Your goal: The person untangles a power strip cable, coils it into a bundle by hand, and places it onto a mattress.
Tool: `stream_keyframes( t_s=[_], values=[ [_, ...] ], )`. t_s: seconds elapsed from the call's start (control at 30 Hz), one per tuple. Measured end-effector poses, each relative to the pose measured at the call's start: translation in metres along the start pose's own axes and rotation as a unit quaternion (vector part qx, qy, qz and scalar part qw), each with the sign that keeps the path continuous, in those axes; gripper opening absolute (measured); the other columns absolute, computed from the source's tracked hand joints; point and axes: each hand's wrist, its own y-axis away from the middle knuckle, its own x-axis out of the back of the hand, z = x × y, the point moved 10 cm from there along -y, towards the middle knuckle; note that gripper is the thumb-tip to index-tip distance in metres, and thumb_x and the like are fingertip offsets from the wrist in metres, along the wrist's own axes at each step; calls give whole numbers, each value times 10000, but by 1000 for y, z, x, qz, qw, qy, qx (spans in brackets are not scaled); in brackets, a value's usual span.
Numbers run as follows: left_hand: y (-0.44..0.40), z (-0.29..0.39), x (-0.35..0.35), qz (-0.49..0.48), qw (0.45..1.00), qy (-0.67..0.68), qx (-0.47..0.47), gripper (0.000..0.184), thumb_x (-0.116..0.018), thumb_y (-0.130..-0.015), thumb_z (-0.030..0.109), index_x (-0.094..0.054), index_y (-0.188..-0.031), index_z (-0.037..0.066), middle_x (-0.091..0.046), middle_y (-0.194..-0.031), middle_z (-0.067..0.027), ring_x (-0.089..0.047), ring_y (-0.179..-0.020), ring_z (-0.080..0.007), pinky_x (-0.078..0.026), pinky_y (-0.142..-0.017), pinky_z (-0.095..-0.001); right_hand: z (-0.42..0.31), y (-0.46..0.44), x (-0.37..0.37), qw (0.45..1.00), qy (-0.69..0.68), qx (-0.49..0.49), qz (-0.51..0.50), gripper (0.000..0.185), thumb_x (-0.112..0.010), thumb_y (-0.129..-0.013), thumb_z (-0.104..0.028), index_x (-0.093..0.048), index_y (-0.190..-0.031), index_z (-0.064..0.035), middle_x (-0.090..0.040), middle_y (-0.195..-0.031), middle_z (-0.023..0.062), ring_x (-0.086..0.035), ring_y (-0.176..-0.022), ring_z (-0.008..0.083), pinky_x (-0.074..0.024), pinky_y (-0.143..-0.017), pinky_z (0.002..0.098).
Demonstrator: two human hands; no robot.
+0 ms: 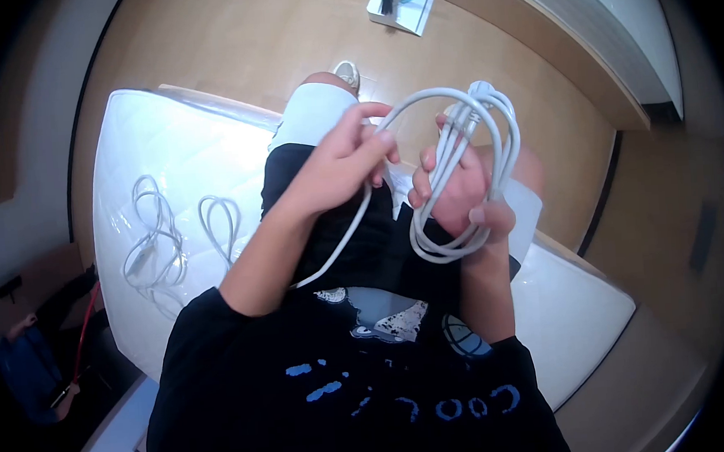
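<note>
Two hands grip one white cable above the lap in the head view. Its coil is longer than wide, the long axis running away from the torso, far end tilted rightward. The right hand closes around the coil, thumb pressed over strands; the left hand pinches a single strand, whose tail slants back toward the body. Two further cable bundles lie on the mattress, toward its left edge.
</note>
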Motion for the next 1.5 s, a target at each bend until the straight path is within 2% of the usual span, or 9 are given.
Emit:
stream_keyframes(
  t_s=[0.3, 0.43, 0.67, 0.7, 0.83, 0.9, 1.07, 1.23, 1.5],
  values=[
    [15, 44, 6, 108, 946, -304, -43, 210, -580, -1043, 188, -580, -945, 2, -690, -718, -90, -663, -601, -165, -512, -582, -285, 17, -13, 6, 999, -29, -34, -17, 1114, -771, -614, -202, -222, -1570, -44, -522, -1307, 190, -596, -1122, 324, -522, -948, 447],
    [12, 49, -14, 120, 915, -368, -112, 224, -623, -973, 204, -620, -873, 4, -686, -807, -228, -685, -746, -408, -552, -685, -460, 23, -12, 5, 999, 7, -35, 13, 1135, -773, -638, -215, -183, -1590, -34, -477, -1398, 175, -527, -1270, 307, -459, -1059, 442],
    [0, 12, -23, 106, 857, -503, -36, 232, -560, -993, 239, -629, -939, 25, -688, -807, -222, -685, -773, -433, -550, -700, -515, 34, -11, 16, 987, 155, -6, 41, 1130, -781, -682, -241, -162, -1593, 14, -318, -1590, 157, -223, -1547, 292, -141, -1275, 421],
    [0, 9, -22, 112, 841, -529, -27, 224, -544, -997, 254, -624, -959, 49, -693, -773, -196, -689, -740, -420, -558, -669, -514, 34, -11, 25, 985, 143, 44, 87, 1019, -759, -710, -233, -249, -1550, 39, -529, -1376, 143, -558, -1286, 230, -421, -1117, 351],
    [-2, -2, -25, 109, 800, -589, -40, 227, -555, -989, 285, -624, -908, 85, -702, -739, -151, -687, -644, -388, -552, -581, -494, 44, -6, 53, 985, 158, -22, 70, 846, -705, -761, -222, -345, -1478, 49, -611, -987, 63, -611, -719, 103, -498, -675, 214],
    [-4, -9, -28, 66, 786, -614, -24, 232, -566, -983, 291, -616, -889, 85, -698, -749, -151, -691, -659, -382, -554, -584, -486, 45, -8, 53, 987, 137, -1, 89, 769, -665, -793, -213, -366, -1451, 50, -594, -945, 58, -572, -665, 91, -470, -614, 208],
    [22, 8, -48, -31, 839, -538, -71, 228, -650, -948, 285, -634, -987, 60, -674, -903, -160, -692, -797, -360, -557, -685, -446, 25, -3, 72, 987, 53, 55, 145, 723, -639, -832, -246, -355, -1449, 2, -504, -1303, 164, -561, -1197, 315, -446, -1084, 470],
    [77, -8, -40, -148, 880, -451, 1, 397, -737, -901, 258, -592, -1190, 28, -629, -976, -153, -663, -894, -359, -535, -787, -428, -25, 6, 90, 970, -3, 147, 195, 466, -623, -910, -320, -493, -1235, -13, -546, -1131, 160, -558, -944, 268, -493, -865, 428],
    [113, 1, -9, -208, 827, -523, 19, 260, -675, -878, 46, -620, -1129, 10, -611, -947, -154, -650, -831, -369, -535, -737, -442, -40, 8, 90, 977, 36, 153, 143, 537, -633, -890, -337, -477, -1290, -13, -559, -1007, 185, -575, -939, 304, -496, -865, 430]
  ],
)
